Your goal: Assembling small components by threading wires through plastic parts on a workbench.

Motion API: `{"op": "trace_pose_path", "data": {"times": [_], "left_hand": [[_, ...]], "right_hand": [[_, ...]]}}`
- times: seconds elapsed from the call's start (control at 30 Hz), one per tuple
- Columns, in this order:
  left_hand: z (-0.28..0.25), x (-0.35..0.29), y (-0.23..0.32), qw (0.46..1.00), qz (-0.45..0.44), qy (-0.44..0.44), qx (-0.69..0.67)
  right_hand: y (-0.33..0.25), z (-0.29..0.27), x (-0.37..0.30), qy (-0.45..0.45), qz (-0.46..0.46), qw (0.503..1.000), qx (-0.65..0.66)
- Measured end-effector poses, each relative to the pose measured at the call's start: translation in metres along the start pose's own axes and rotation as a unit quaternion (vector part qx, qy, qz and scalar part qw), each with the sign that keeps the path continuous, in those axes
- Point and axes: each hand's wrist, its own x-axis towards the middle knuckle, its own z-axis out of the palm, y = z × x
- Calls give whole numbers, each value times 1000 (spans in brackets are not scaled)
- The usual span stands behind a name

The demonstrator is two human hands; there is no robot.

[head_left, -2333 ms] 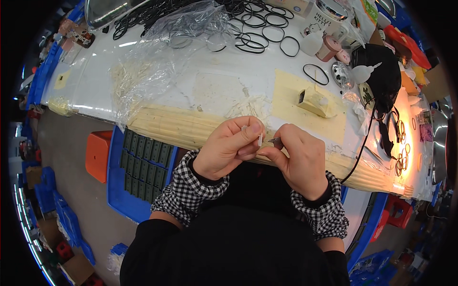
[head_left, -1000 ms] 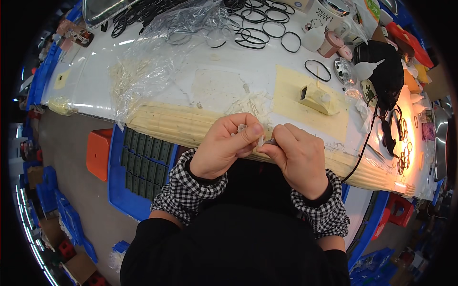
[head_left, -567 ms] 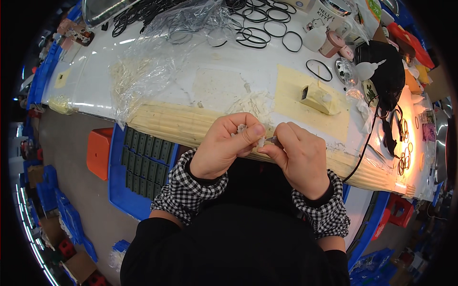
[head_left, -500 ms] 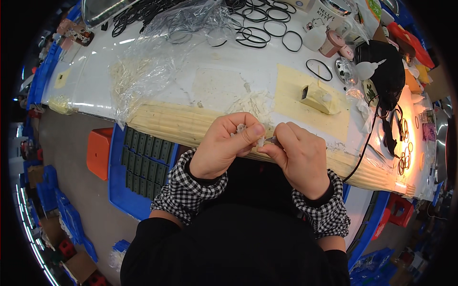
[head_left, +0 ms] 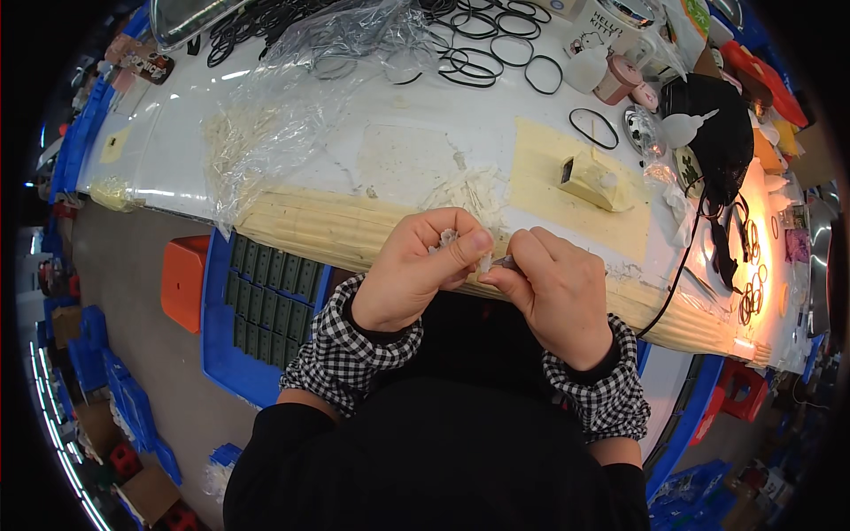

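Just in front of the table's near edge, my two hands meet at the fingertips. My left hand [head_left: 409,270] is closed, thumb against curled fingers, on a small crumpled whitish translucent piece [head_left: 448,237] that shows between them. Opposite it, my right hand [head_left: 562,288] pinches a small greyish thin thing [head_left: 506,262] between thumb and forefinger. Its tip points at the whitish piece; most of it is hidden in the fingers, so its kind cannot be told. Right behind the hands, a heap of pale thin scraps [head_left: 467,193] lies on the table.
A yellow block [head_left: 600,181] sits on a yellow sheet [head_left: 538,164]. Crumpled clear plastic [head_left: 266,133] and black rubber rings [head_left: 471,69] lie farther back. A black cable [head_left: 677,281] crosses the right side, near a glowing lamp. Below left are a blue crate [head_left: 232,367] and an orange stool [head_left: 184,283].
Both hands stay in almost the same place and grip. The greyish thing in my right fingertips shows slightly differently against the whitish piece.
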Motion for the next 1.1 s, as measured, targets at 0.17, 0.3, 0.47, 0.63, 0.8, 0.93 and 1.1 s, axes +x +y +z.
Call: {"op": "trace_pose_path", "data": {"times": [0.17,0.3,0.47,0.63,0.8,0.93,1.1], "left_hand": [[1,0,1,1000,-7,-1,-8],[-2,1,-3,999,12,5,-50],[-8,4,1,995,36,74,-64],[-10,7,0,991,47,106,-59],[-4,4,4,988,65,138,-30],[-2,4,7,985,69,155,-6],[-2,5,5,985,75,153,-4]], "right_hand": [[2,1,-1,-11,-2,1000,7],[10,-3,1,3,32,997,68],[32,8,-2,89,117,985,87],[29,16,8,66,80,994,-13],[31,23,12,60,67,995,-39],[31,21,9,69,65,995,-35],[27,17,8,55,76,995,-30]]}}
